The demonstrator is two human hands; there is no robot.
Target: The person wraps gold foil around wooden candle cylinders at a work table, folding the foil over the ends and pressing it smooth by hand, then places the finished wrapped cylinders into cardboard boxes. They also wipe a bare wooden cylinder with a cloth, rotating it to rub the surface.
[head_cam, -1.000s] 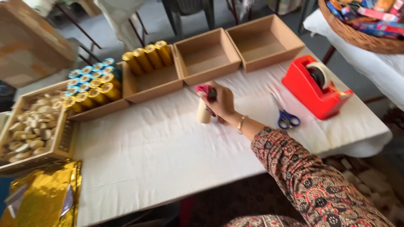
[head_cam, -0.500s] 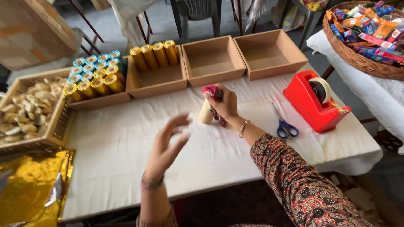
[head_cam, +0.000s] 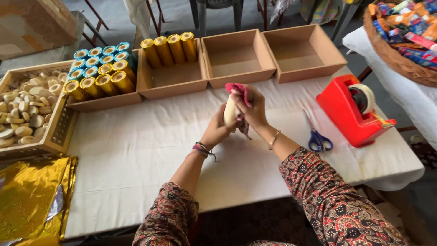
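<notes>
Hands: both hands meet over the middle of the counter (head_cam: 136,150), a bit toward its far edge.
Left grip: left hand (head_cam: 217,130) has its fingers wrapped tight around the lower part of a pale cream stick (head_cam: 229,110).
Right grip: right hand (head_cam: 253,109) has its fingers pressed together, pinching a pink cloth (head_cam: 237,89) at the top of the stick.
Stick: it stands almost upright, held up off the white counter between the two hands.
Scissors: blue-handled scissors (head_cam: 317,136) lie flat to the right of the hands, near the right edge.
Tape holder: a red tape holder (head_cam: 353,114) sits just past the scissors, at the right edge.
Boxes: four brown boxes stand in a row along the far edge.
Empty boxes: the two on the right (head_cam: 236,57) (head_cam: 305,50) show bare bottoms.
Gold rolls: four gold rolls (head_cam: 168,48) lean in the next box.
Blue and gold rolls: many more rolls (head_cam: 98,68) fill the far left box.
Basket: a tray of pale round pieces (head_cam: 22,109) sits at the left edge.
Gold paper: shiny gold sheets (head_cam: 32,196) lie at the near left corner.
</notes>
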